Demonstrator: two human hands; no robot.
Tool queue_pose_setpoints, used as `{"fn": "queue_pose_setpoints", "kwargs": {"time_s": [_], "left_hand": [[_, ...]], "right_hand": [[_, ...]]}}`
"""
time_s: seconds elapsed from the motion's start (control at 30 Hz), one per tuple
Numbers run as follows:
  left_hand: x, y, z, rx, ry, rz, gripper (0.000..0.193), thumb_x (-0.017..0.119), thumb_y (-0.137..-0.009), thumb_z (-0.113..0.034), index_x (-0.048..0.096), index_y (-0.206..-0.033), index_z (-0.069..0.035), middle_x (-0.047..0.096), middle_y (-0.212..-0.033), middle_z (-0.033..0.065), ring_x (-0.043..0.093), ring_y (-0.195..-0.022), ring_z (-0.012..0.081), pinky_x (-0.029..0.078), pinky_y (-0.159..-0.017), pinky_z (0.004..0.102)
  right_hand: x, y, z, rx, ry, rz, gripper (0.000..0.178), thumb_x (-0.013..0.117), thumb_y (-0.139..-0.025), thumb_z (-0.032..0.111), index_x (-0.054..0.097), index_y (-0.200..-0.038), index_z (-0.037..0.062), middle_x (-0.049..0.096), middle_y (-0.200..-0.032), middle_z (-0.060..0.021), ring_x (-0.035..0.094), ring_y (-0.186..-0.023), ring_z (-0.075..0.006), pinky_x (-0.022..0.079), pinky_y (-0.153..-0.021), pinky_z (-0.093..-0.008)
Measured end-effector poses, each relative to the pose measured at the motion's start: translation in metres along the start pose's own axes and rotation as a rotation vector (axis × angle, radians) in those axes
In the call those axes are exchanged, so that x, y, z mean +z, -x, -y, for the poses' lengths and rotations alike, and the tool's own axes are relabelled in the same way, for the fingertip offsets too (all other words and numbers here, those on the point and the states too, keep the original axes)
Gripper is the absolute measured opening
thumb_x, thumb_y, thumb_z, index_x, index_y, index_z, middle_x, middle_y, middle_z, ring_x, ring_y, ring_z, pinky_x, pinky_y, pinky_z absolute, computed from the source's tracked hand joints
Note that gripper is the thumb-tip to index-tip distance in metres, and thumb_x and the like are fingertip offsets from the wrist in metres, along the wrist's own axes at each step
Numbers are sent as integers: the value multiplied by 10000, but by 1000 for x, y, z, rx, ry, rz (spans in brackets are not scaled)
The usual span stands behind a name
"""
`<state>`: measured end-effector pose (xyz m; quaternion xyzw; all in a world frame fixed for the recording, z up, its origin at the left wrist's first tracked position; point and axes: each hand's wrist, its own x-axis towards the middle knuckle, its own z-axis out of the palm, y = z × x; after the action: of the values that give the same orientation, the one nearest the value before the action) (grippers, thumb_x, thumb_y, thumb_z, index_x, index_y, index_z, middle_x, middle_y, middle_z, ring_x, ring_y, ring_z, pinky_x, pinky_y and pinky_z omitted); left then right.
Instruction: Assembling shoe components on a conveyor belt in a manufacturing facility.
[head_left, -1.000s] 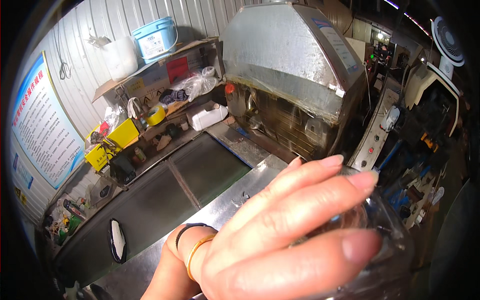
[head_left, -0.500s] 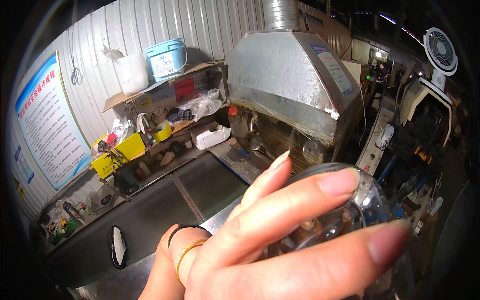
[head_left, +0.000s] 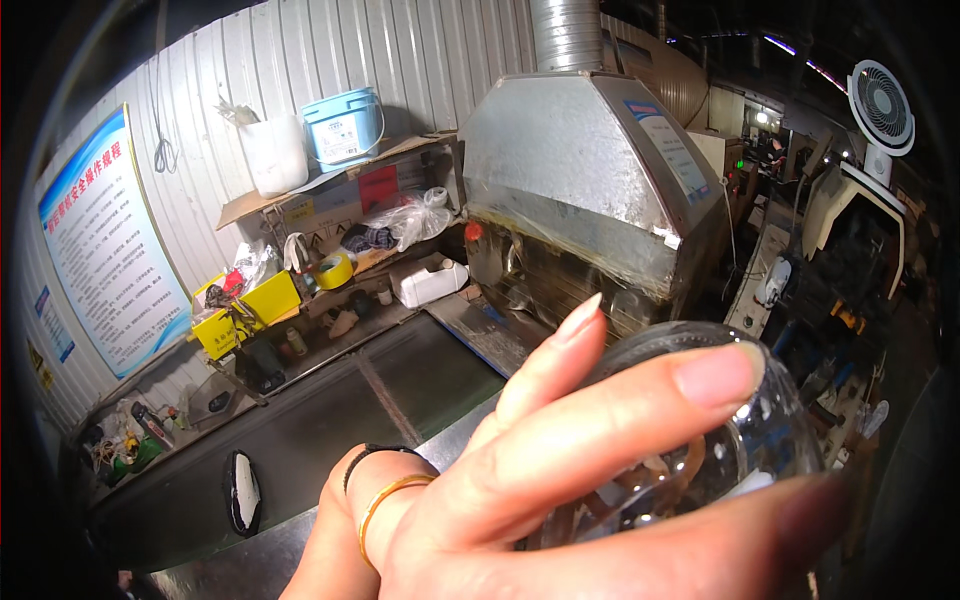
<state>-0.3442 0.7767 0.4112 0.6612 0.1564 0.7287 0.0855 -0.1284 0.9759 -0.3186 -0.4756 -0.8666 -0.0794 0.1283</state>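
Observation:
My left hand (head_left: 520, 490) fills the lower middle, very close, with a gold bangle and a black band at the wrist. Its fingers reach to the right, curled over a clear, rounded, shiny thing (head_left: 790, 420) that they grip; its kind I cannot make out. The thumb is hidden, and the nearest fingertip is blurred. Beyond the wrist, a dark oblong piece with a white middle (head_left: 243, 492), shaped like a shoe part, lies on a dark flat belt (head_left: 300, 420). My right hand does not show.
Behind the belt stands a metal hood (head_left: 570, 150) with a duct. A shelf (head_left: 420, 145) along the corrugated wall carries a blue bucket (head_left: 343, 128) and a white container (head_left: 272, 155). Below sits a yellow box (head_left: 275, 298). A white fan (head_left: 882, 110) stands far right.
My left hand and the clear thing have moved slightly to the right. The background has shifted a little down and right in the view. The grip looks the same.

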Motion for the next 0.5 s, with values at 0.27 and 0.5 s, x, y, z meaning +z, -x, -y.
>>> {"fn": "queue_pose_setpoints", "kwargs": {"time_s": [0.27, 0.5], "left_hand": [[-8, -6, -8, 44, -115, 46, 359, 724, -833, -161, 537, -1108, -27, 615, -1135, 228, 589, -1122, 346, 449, -1018, 486], [-11, -14, -8, 68, -171, 96, 363, 738, -820, -167, 557, -1097, -18, 628, -1127, 226, 601, -1106, 344, 454, -1009, 477]], "right_hand": [[-50, -17, 11, 109, -579, -51, 199, 601, -816, 171, 677, -959, 56, 667, -1012, -187, 591, -1003, -389, 462, -926, -466], [-56, -20, 13, 91, -599, -82, 200, 611, -819, 164, 675, -973, 52, 669, -1018, -180, 591, -1006, -387, 457, -928, -471]]}}
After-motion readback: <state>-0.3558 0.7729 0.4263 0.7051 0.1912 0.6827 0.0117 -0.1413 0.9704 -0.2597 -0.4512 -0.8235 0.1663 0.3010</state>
